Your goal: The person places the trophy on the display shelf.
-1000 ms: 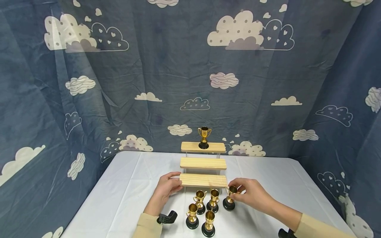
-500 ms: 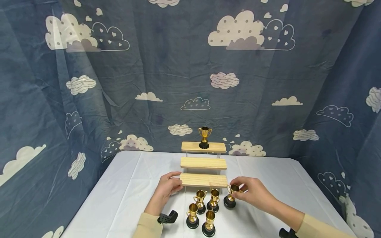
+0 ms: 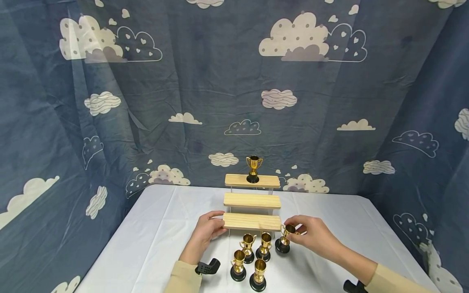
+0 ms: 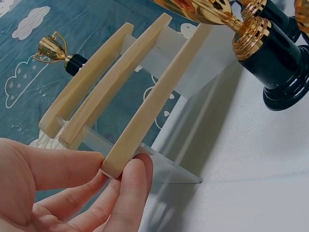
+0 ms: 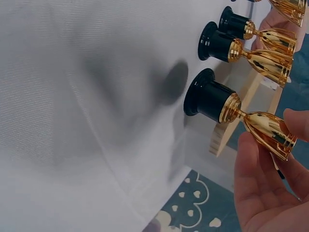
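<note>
A three-tier wooden shelf stands on the white table. One gold trophy with a black base is on its top tier. My left hand grips the left end of the bottom plank, thumb above and fingers below. My right hand pinches the cup of another small gold trophy just right of the bottom plank; in the right wrist view that trophy has fingers round its cup. Whether its base touches the cloth I cannot tell.
Several more gold trophies stand in a cluster on the table in front of the shelf, between my hands. A dark blue cloud-print curtain hangs behind and at both sides of the table.
My right hand has moved the trophy it pinches slightly away from me, closer to the right end of the bottom plank. My left hand keeps its hold on the shelf.
</note>
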Demonstrator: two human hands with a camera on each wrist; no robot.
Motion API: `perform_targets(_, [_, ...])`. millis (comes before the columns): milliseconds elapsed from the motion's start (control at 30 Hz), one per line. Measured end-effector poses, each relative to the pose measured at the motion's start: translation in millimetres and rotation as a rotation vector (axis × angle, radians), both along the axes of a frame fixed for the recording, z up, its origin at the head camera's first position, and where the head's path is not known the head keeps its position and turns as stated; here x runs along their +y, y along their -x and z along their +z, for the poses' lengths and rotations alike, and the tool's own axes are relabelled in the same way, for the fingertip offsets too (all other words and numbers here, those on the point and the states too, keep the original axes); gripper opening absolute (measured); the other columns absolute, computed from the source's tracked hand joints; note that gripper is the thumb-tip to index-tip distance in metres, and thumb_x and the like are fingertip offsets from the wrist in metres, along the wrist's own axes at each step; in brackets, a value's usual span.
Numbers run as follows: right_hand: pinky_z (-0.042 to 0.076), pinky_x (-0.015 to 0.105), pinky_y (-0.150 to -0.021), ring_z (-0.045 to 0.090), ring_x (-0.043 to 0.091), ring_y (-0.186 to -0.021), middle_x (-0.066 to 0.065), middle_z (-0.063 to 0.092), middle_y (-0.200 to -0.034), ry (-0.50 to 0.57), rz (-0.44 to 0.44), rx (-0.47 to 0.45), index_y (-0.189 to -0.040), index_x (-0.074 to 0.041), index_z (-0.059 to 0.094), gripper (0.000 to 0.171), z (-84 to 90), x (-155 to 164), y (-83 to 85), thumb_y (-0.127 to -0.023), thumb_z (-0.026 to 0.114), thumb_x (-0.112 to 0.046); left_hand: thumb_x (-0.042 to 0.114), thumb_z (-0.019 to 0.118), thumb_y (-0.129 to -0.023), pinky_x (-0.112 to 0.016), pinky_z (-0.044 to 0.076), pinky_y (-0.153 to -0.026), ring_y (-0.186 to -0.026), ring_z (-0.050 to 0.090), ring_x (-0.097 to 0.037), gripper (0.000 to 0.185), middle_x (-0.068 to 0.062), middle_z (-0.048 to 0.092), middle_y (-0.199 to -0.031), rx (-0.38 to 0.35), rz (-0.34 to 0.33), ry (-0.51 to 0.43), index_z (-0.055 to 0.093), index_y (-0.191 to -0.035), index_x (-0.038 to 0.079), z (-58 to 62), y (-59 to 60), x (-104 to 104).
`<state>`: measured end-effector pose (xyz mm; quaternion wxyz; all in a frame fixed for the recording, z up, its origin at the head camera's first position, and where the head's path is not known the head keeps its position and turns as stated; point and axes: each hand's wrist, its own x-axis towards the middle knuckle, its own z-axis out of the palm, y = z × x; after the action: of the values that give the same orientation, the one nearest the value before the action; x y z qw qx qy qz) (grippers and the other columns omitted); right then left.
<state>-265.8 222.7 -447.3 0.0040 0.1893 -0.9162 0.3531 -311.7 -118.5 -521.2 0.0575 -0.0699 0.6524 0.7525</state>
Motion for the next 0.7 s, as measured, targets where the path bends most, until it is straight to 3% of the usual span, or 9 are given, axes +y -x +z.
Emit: perform_targets(700, [0.058, 0.025, -0.066, 0.068, 0.012, -0.078, -0.003, 0.070, -0.104, 0.033, -0.033, 0.003, -0.111, -0.018, 0.073, 0.031, 7.8, -4.2, 2.5, -0.082, 0.083, -0.018, -0.008, 0.063, -0.083, -0.032, 0.062, -0.071, -0.075, 0.069, -0.019, 0.048, -0.016, 0.068, -0.096, -0.004, 0.004, -0.009, 0.060, -0.131, -0.004, 0.0, 0.4, 0.2])
